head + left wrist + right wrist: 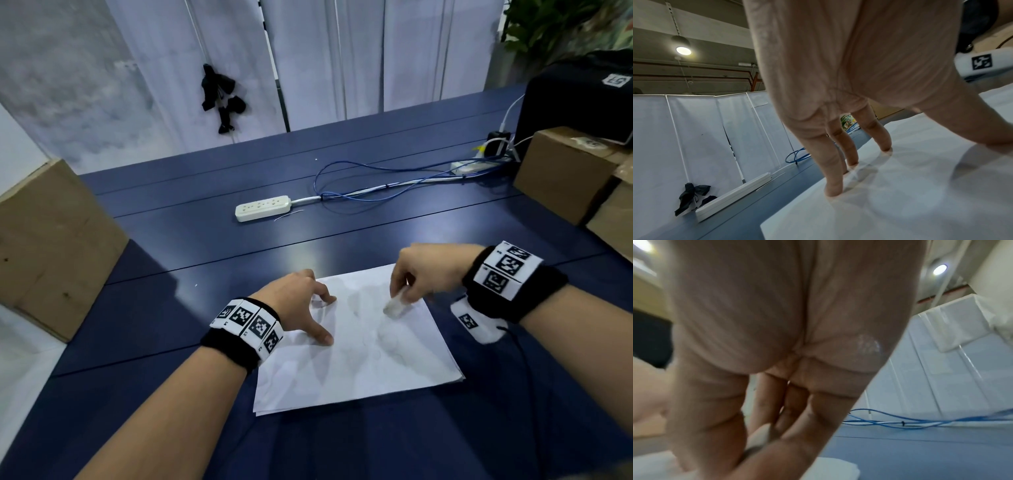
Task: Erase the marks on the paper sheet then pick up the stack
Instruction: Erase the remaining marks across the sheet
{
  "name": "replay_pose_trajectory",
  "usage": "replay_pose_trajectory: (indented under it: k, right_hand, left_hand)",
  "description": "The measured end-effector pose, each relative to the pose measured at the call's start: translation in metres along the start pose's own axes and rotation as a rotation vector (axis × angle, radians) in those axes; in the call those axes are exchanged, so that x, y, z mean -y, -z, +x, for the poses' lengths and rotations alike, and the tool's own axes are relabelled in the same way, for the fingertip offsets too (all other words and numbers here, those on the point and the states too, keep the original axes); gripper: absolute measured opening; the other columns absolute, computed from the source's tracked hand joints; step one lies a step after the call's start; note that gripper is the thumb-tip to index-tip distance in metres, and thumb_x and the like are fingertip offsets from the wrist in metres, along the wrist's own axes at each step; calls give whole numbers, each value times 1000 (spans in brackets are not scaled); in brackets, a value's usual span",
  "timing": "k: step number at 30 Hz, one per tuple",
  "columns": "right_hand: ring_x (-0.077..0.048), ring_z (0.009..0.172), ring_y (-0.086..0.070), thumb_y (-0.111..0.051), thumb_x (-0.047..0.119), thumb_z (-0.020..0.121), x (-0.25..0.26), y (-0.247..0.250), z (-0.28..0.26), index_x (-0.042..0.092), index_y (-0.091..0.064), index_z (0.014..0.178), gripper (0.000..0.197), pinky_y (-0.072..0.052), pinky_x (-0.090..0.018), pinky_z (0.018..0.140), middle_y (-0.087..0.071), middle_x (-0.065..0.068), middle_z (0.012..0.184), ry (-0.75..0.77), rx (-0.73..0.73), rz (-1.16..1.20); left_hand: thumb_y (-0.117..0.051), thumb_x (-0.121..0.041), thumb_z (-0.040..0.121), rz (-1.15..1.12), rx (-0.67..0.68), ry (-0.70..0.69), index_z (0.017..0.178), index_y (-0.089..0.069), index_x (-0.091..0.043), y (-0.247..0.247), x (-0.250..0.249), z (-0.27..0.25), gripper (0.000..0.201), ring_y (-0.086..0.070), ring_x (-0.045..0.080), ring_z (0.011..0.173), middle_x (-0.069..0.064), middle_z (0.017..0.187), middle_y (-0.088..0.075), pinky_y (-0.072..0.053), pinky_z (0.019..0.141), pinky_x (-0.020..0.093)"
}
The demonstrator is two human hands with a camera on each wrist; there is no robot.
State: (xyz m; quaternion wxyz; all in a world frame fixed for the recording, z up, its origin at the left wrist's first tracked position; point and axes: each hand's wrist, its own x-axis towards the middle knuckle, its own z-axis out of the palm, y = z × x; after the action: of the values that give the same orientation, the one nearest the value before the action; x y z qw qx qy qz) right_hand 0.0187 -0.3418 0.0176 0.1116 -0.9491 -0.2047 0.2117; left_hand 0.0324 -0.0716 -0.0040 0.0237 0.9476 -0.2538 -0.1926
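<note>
- A dark blue counter (205, 240) stands before white folding screens (325, 51), with something black hanging on one of them (221, 96).
- The paper stack (356, 363) lies flat on the near part of the counter, between the 2 forearms, its sheets slightly fanned at the near left corner; faint grey smudges show across the top sheet.
- The left hand (294, 305) bears down on the stack's left side, its grip spread: straight fingers (833, 186) planted tip-down on the paper near the far left edge, thumb pressed on the sheet apart from them.
- The right hand (428, 270) hovers over the far right part of the sheet, its grip pinching a small white eraser (395, 305) between thumb and fingertips; the eraser's lower end touches the paper. The right wrist view is blurred.
- Both wrists wear black bands with black-and-white square markers (248, 322).
- Past the stack, well apart from it, a white power strip (262, 207) lies on the counter, with blue cables (394, 178) looping off to the right.
- Cardboard boxes flank the counter, 1 at the left (51, 246) and more at the right (561, 171), with a black case (582, 99) beyond them and green leaves (548, 24) in the far right corner.
</note>
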Motion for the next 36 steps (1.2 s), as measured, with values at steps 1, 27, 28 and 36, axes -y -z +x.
replay_pose_trajectory:
  k: [1, 27, 28, 36]
  right_hand:
    - [-15, 60, -69, -68, 54, 72, -1, 2, 5, 27, -76, 91, 34, -56, -25, 64, -67, 7, 60, -19, -67, -18]
    - [-15, 59, -67, -68, 44, 81, -5, 0, 21, 25, -77, 92, 23, -53, -26, 61, -63, 11, 61, -36, -215, -14]
    - [-15, 61, -63, -65, 34, 85, -6, 1, 25, 24, -77, 92, 17, -49, -23, 57, -61, 12, 61, -61, -271, -47]
    - [-8, 55, -69, -69, 72, 64, 5, -1, 0, 30, -75, 86, 48, -55, -23, 62, -66, 9, 58, 19, 59, -18]
  left_hand:
    - [-88, -63, 58, -1, 0, 0, 130, -61, -39, 0, 0, 0, 81, -54, 15, 108, -9, 114, -46, -50, 95, 38]
    - [-88, -63, 56, 4, 6, 5, 130, -62, -39, 1, 0, 0, 82, -52, 14, 100, -9, 111, -44, -51, 92, 37]
    - [-88, -63, 57, 1, 5, 4, 130, -62, -38, 0, 0, 0, 82, -52, 14, 100, -9, 111, -44, -51, 93, 38]
    - [-88, -63, 57, -2, 5, -1, 130, -62, -40, 0, 1, 1, 81, -51, 13, 99, -10, 110, -44, -50, 93, 38]
